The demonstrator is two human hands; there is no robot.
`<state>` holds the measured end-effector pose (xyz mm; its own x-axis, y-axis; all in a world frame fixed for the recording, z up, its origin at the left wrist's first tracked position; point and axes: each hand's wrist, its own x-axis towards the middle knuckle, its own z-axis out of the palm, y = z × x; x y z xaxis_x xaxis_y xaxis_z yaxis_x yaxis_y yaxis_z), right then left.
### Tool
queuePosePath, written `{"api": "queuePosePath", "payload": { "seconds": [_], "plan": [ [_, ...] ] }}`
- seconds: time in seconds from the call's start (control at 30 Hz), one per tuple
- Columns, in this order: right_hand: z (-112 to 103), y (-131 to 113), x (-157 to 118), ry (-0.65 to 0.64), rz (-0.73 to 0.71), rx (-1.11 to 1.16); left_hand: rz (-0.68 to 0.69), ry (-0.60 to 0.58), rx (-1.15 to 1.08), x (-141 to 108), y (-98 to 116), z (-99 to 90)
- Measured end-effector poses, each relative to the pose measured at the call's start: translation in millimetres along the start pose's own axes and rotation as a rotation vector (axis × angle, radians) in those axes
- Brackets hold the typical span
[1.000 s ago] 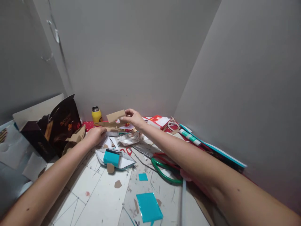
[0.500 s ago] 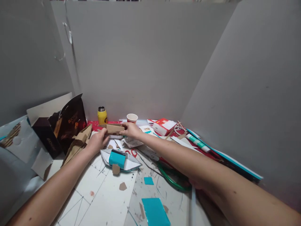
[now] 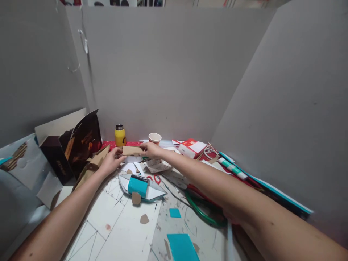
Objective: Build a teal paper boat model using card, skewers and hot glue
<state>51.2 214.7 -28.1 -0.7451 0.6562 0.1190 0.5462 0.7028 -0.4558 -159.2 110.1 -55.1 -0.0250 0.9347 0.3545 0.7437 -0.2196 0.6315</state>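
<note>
Dark, printed cardboard box (image 3: 83,148) stands left of your left hand (image 3: 111,161), which meets, grip unclear, a tan rectangular cardboard strip (image 3: 131,150) left of frame centre. Your right hand (image 3: 151,150) pinches its right end; uneven pressure could crease it, or knuckles tip the white-lined paper cup (image 3: 154,137).

Raised beside the yellow bottle (image 3: 120,137) a second ago, the cardboard strip (image 3: 131,150) now sits lower, to the bottle's front right, with the left hand (image 3: 112,159) at its left end. The paper cup (image 3: 154,137), hidden earlier behind the right hand (image 3: 151,150), now shows right of the bottle.
</note>
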Motion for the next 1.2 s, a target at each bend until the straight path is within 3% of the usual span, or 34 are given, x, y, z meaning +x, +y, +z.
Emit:
{"api": "queuePosePath", "payload": {
  "seconds": [0.2, 0.37, 0.6, 0.83, 1.2],
  "plan": [
    [-3.7, -6.5, -1.1, 0.014, -0.016, -0.086, -0.088, -0.063, -0.004, 1.5, -3.7, 5.6],
    [-9.6, -15.8, -6.1, 0.008, 0.011, -0.239, -0.072, 0.026, 0.178, 2.6, 1.7, 4.9],
    [-19.2, -24.4, -8.2, -0.037, -0.037, -0.401, 0.007, 0.130, 0.393, 5.1, 17.7, -10.2],
    [-19.6, -18.7, -4.9, -0.080, -0.077, -0.374, 0.056, -0.039, 0.402, 31.6, 5.9, -16.5],
    [-18.9, -15.3, -5.4, -0.090, -0.162, -0.132, 0.075, -0.124, 0.353, 25.3, 3.1, -17.9]
  ]
}}
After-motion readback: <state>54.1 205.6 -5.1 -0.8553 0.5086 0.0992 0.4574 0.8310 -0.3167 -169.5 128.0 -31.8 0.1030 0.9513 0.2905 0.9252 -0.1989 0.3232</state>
